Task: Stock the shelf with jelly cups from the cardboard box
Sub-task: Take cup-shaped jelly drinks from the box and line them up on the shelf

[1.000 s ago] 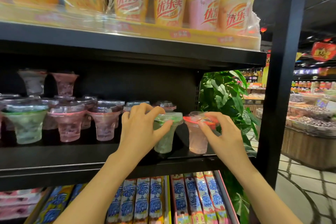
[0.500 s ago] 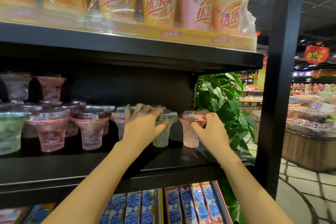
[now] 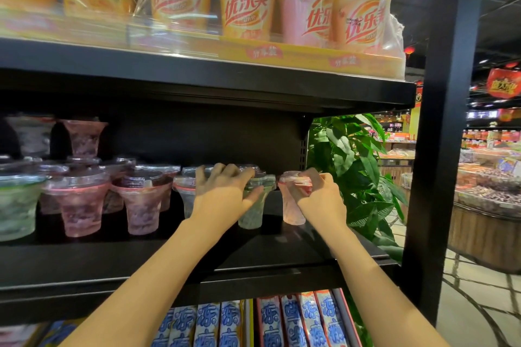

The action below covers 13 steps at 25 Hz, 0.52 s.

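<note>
My left hand (image 3: 222, 194) grips the rim of a green jelly cup (image 3: 252, 211) that stands on the black middle shelf (image 3: 169, 256). Just to its right, my right hand (image 3: 318, 197) holds a pink jelly cup (image 3: 290, 205) by its lid edge, also standing on the shelf. Both cups sit deep on the shelf at the right end of a row of several pink, purple and green jelly cups (image 3: 81, 200). The cardboard box is out of view.
Wrapped yellow and pink drink cups (image 3: 248, 0) fill the shelf above. Blue and red packets (image 3: 282, 321) lie on the shelf below. A black upright post (image 3: 448, 149) borders the shelf on the right, with a green plant (image 3: 358, 169) behind it.
Both hands have pushed their cups further back on the shelf, closer to the rear row. The camera has moved nearer and slightly lower.
</note>
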Motion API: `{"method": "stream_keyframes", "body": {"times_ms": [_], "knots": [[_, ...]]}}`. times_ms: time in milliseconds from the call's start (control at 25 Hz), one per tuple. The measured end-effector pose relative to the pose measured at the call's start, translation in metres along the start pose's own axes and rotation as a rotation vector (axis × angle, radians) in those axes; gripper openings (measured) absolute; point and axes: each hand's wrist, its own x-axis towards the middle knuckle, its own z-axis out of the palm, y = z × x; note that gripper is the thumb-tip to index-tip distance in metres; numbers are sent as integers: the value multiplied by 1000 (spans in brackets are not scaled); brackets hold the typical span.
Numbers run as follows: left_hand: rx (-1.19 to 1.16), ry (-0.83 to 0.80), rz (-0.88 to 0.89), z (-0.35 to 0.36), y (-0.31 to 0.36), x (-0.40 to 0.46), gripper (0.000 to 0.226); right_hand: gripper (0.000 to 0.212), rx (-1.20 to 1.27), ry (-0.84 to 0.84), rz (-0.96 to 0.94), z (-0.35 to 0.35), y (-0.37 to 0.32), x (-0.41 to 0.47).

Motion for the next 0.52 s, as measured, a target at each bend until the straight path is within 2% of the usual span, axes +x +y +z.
{"method": "stream_keyframes", "body": {"times_ms": [200, 360, 520], "knots": [[-8, 14, 8, 1, 1, -4, 48, 43, -70, 56, 2, 2, -8, -4], [-13, 71, 44, 0, -2, -15, 48, 49, -1, 25, 48, -8, -11, -11], [-38, 159, 94, -12, -11, -35, 38, 37, -99, 73, -35, -17, -18, -32]]}}
